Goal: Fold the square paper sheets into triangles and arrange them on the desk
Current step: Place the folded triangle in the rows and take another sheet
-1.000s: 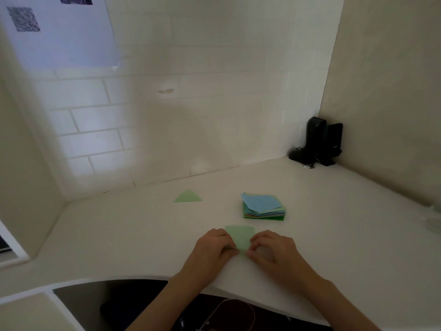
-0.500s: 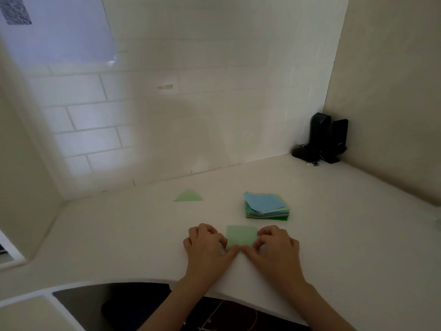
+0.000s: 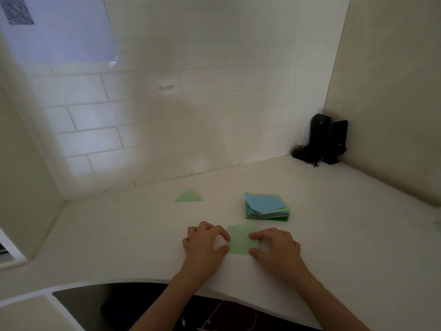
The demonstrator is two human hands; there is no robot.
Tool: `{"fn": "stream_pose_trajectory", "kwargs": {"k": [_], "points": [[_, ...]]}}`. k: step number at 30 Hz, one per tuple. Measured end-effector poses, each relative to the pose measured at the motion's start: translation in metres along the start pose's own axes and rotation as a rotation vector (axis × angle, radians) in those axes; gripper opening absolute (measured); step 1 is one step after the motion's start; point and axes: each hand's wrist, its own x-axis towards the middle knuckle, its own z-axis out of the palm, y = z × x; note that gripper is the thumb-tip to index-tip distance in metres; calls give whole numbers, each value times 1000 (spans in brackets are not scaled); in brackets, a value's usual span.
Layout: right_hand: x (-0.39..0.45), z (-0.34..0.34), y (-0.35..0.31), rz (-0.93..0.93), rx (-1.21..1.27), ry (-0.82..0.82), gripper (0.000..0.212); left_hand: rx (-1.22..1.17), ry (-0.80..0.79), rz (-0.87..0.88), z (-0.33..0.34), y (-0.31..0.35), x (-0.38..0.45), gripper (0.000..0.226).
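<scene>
I've got the left hand (image 3: 205, 242) and right hand (image 3: 274, 244) pinching opposite edges of the green sheet (image 3: 242, 238), flat on the desk (image 3: 119, 235) below the stack (image 3: 266, 206), squaring it for the diagonal fold.

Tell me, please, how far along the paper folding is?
Early on. One green triangle lies finished on the desk. The left hand and right hand pinch a green sheet, not yet folded. The stack awaits.
</scene>
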Motion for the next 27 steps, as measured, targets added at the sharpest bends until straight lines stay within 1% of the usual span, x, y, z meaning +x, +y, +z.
{"fn": "stream_pose_trajectory", "kwargs": {"k": [2,3,5,8,10,12,15,16,18,20,21,24,27], "points": [[0,-1,0,-2,13,-1,31,-58,42,153,8,3,-1,24],[-1,-1,-1,-1,12,0,32,-73,60,198,12,3,-3,25],[-7,-2,-2,14,-29,0,36,-47,81,233,17,8,-11,21],[-17,-4,-4,53,-23,17,37,39,110,317,21,18,-22,29],[-22,-5,-6,87,76,22,35,71,115,320,21,25,-28,34],[-26,-5,-11,94,180,-14,33,91,119,308,23,28,-31,37],[-32,-5,-20,50,238,-69,34,118,122,301,25,30,-31,23],[-33,-6,-21,20,216,-67,35,130,131,304,24,31,-30,16],[-35,-10,-22,-44,36,-7,38,136,148,313,24,28,-27,7],[-36,-15,-20,-84,-165,91,40,115,154,313,26,20,-24,7],[-35,-16,-18,-100,-218,120,40,84,151,318,25,15,-22,7],[-26,-14,-13,-116,-229,109,31,-15,160,306,18,2,-17,6],[-17,-8,-12,-88,-183,92,23,19,166,213,9,-8,-13,9]]}}
